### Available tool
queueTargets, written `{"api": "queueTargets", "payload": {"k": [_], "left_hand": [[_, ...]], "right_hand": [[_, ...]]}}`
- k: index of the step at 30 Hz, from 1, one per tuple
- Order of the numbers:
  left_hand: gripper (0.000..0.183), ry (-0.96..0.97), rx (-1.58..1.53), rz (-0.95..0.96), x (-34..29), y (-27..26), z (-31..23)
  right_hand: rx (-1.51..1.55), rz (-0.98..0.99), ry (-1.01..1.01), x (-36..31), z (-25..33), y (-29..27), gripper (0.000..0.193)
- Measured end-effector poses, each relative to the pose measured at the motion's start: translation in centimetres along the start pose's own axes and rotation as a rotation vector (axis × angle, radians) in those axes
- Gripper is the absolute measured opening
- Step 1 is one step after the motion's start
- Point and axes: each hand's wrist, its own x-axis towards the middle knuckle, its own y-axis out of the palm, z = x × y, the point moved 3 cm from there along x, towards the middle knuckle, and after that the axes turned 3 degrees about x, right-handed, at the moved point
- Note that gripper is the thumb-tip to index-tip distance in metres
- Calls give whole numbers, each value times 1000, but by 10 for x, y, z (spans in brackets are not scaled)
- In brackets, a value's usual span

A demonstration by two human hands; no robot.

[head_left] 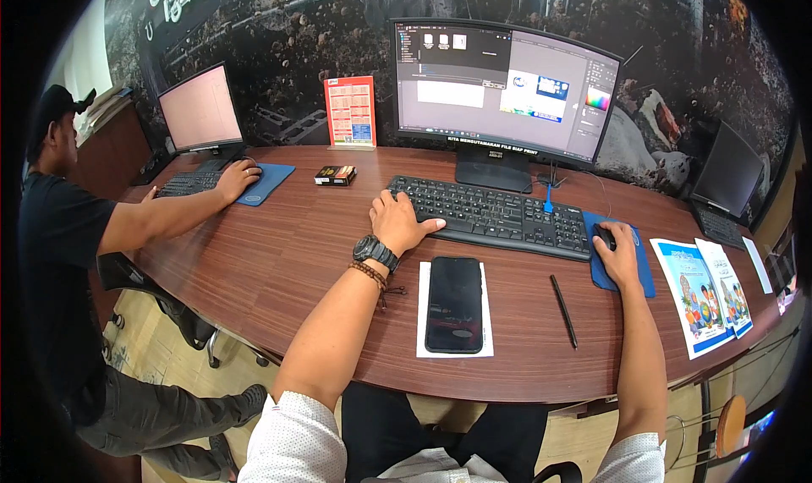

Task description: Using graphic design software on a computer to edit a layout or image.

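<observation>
My left hand [397, 221] rests on the left end of a black keyboard [495, 215], its thumb stretched out along the front edge and its fingers over the keys. On the right, my right hand [622, 256] is curved over a black computer mouse [603, 235], which sits on a blue mouse pad [641, 270]. Behind the keyboard stands a wide monitor [499, 85] with a file window and a colourful design layout on its screen. Between my forearms lies a dark-screened smartphone [455, 304] on a white sheet of paper [423, 339].
A slim black pen [563, 311] lies near my right forearm. Illustrated booklets [702, 301] occupy the right side. A small dark box [336, 175] and a red-bordered stand-up card [351, 112] are behind my left hand. At left, another person [63, 229] uses a second computer.
</observation>
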Motion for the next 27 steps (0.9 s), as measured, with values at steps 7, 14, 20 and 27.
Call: {"api": "queueTargets", "payload": {"k": [7,14,20,27], "left_hand": [[94,1,-5,-2,-1,-1,-1],[94,-5,0,-1,0,0,0],[94,-3,9,-6,1,1,0],[94,-1,11,-7,1,2,1]], "right_hand": [[15,-4,-15,0,-3,0,34],[13,-2,1,0,-3,1,34],[16,-3,-9,1,-5,1,34],[24,0,0,0,-1,0,35]]}}
